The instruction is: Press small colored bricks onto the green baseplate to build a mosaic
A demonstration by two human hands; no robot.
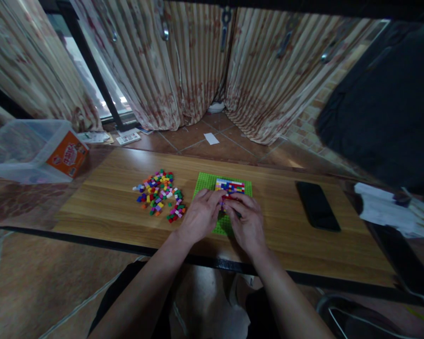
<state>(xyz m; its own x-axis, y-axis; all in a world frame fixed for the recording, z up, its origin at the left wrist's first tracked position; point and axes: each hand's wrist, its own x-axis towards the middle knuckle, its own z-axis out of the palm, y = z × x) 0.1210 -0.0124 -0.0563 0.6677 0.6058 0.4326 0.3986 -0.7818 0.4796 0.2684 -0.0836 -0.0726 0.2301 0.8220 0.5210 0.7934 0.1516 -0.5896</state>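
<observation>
Our left hand: we have the left hand point(203, 212) over the near left part of the green baseplate, its fingers bent and drawn together at the bricks; we cannot tell whether they pinch one.
Our right hand: we have the right hand point(247, 221) over the near right part of the same plate, fingers curled inward; its grip is hidden, so we cannot tell whether it is closed on a piece.
Between our hands: the fingertips meet or nearly meet, and we see bits of red and purple there, too small to make out.
Green baseplate: we see the baseplate point(205, 182) flat on the wooden table point(279, 202), right of the loose bricks and partly covered by our hands.
Laid bricks: we see a block of small bricks point(233, 185) in white, red, blue and yellow on the far part of the plate, just beyond our fingertips.
Loose bricks: we see a many-coloured pile point(159, 190) spread on the table, left of our left hand.
Right side: we see a black phone point(318, 206) lying flat, well apart from our right hand.
Far left: we see a clear plastic box point(31, 146) with an orange label point(69, 157).
Far side: we see striped curtains point(183, 70) above a tiled floor.
</observation>
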